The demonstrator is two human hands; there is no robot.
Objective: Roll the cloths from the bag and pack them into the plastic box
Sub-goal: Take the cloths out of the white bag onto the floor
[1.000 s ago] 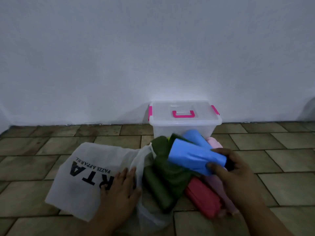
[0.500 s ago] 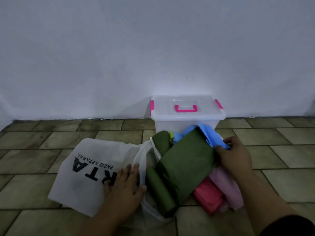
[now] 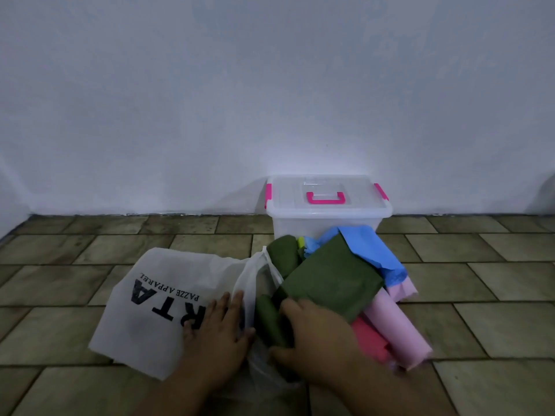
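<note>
The left hand lies flat, fingers straight and slightly spread, pressing down on the white fabric bag near its open mouth. The right hand is blurred, but its thumb and fingers curl round the near end of a dark green roll that lies at the bag's mouth.

The floor is laid with olive-brown rectangular tiles and meets a plain white wall at the back. The light is dim.

The bag lies on its side on the tiles, with black lettering that includes "PAZZE APPAREL". The cloths lie in a heap from its mouth to the right. A flat folded green cloth lies on top, a second green roll just behind it, and a blue cloth at the far side. A pale pink roll lies along the right edge, with a red cloth beside it, partly under the right wrist.

The clear plastic box stands against the wall, just behind the heap. Its lid is on, with a pink handle and pink latches at both ends. Whether anything is inside it cannot be told.
</note>
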